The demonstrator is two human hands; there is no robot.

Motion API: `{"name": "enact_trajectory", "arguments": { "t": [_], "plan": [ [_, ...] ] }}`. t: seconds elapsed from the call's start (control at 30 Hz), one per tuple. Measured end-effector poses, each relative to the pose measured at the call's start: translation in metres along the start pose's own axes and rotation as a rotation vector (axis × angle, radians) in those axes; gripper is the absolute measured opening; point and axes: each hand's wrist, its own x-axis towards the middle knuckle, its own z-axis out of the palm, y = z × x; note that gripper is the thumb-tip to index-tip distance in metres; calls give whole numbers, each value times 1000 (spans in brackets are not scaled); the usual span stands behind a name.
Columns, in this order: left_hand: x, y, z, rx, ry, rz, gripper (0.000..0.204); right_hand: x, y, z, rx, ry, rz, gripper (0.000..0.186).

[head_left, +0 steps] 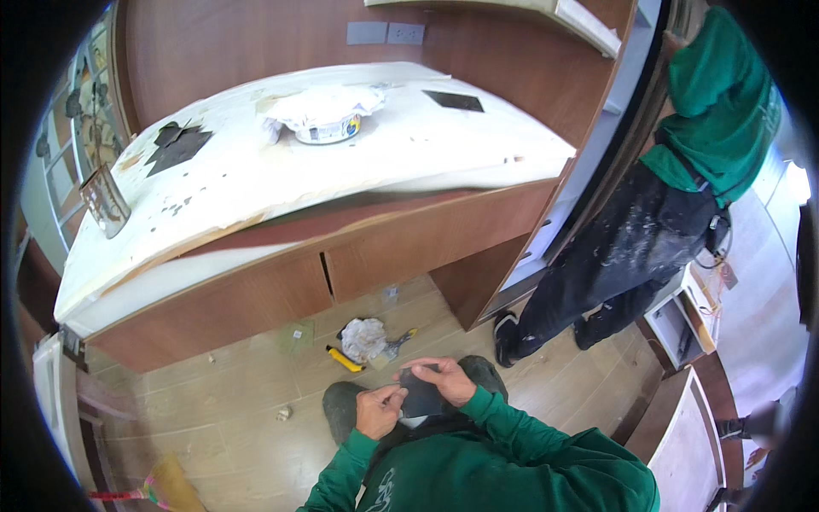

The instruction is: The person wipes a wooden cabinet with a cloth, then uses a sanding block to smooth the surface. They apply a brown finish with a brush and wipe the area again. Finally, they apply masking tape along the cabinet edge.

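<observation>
Between my two hands is a dark grey sheet of sandpaper (421,398), held low over my lap. My left hand (379,413) pinches its left edge, thumb and fingers together. Its upper right part is gripped by my right hand (450,382), with the fingers across the top. A bit of something white shows under the sheet's lower edge. On the floor just beyond my knees lie a yellow utility knife (345,359), a crumpled white wad (364,338) and a tool with a greyish blade or bristles (401,343).
A white-covered desk (401,166) stands ahead, bearing dark sheet pieces (179,150), another dark piece (454,101), a plastic-topped tub (328,130) and a stained can (105,202). A person in green (717,111) stands at right. A broom (175,485) is at lower left.
</observation>
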Motion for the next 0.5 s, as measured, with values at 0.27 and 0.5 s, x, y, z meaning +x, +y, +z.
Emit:
{"name": "enact_trajectory", "arguments": {
  "t": [0.27,0.5],
  "plan": [
    [40,21,-18,248,97,410,27,7,-94,-26,-386,322,-405,12],
    [95,161,-111,638,420,892,36,-28,-232,-111,-157,842,-760,16]
  ]
}}
